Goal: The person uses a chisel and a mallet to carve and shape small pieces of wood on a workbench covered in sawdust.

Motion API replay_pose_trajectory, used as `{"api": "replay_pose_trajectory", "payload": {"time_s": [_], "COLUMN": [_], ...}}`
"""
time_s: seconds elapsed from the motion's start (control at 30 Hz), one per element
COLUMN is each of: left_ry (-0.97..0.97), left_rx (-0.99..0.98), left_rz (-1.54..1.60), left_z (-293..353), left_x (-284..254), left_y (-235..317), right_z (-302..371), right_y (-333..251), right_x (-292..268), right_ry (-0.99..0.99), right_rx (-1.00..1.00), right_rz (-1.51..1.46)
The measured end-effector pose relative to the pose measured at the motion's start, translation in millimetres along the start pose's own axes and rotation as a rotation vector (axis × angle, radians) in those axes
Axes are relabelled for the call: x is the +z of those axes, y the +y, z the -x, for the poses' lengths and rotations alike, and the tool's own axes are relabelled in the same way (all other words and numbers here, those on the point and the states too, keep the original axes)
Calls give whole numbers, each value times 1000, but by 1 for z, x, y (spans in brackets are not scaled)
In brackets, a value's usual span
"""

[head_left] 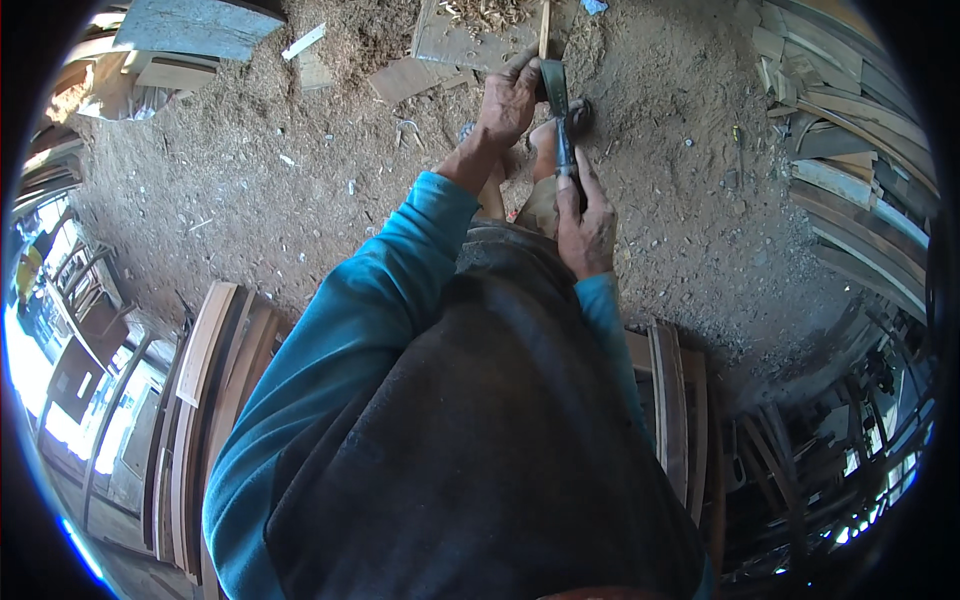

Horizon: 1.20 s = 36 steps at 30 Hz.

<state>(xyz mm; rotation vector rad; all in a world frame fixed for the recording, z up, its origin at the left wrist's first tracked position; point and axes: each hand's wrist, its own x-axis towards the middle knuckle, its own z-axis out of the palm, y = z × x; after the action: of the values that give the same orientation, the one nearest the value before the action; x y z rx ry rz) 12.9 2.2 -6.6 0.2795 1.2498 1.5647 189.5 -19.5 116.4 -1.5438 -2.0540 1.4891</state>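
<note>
My right hand (588, 222) is closed round the handle of a chisel (557, 92), its thumb and forefinger laid along the dark handle. The chisel's broad, dark metal blade widens toward its far end and points away from me. My left hand (508, 105) is closed just left of the blade, pinching a thin wooden stick (545, 32). The stick runs away from me beyond the blade tip; its near part is hidden by the blade and my fingers. Blade and stick seem to meet, but I cannot tell exactly where they touch.
A board (440, 38) strewn with wood shavings (488, 12) lies on the dusty ground ahead. Stacked planks (860, 185) line the right side. More boards stand upright at my left (205, 400) and right (672, 410). A bluish panel (200, 25) lies at the far left.
</note>
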Motion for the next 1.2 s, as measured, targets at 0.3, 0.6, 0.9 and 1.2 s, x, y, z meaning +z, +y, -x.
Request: {"api": "replay_pose_trajectory", "payload": {"time_s": [0.3,0.6,0.9,1.2], "left_ry": [96,-7,89,60], "left_rx": [60,75,75,97], "left_rz": [-218,-107,-29,-20], "left_z": [-4,-4,-2,-1], "left_x": [-10,-7,11,10], "left_y": [-14,-4,-7,-10], "right_z": [-23,-56,-51,7], "right_y": [4,-2,6,29], "right_x": [15,34,13,12], "right_ry": [28,148,190,132], "right_rx": [-44,-52,-225,-232], "right_rz": [48,12,-57,-77]}}
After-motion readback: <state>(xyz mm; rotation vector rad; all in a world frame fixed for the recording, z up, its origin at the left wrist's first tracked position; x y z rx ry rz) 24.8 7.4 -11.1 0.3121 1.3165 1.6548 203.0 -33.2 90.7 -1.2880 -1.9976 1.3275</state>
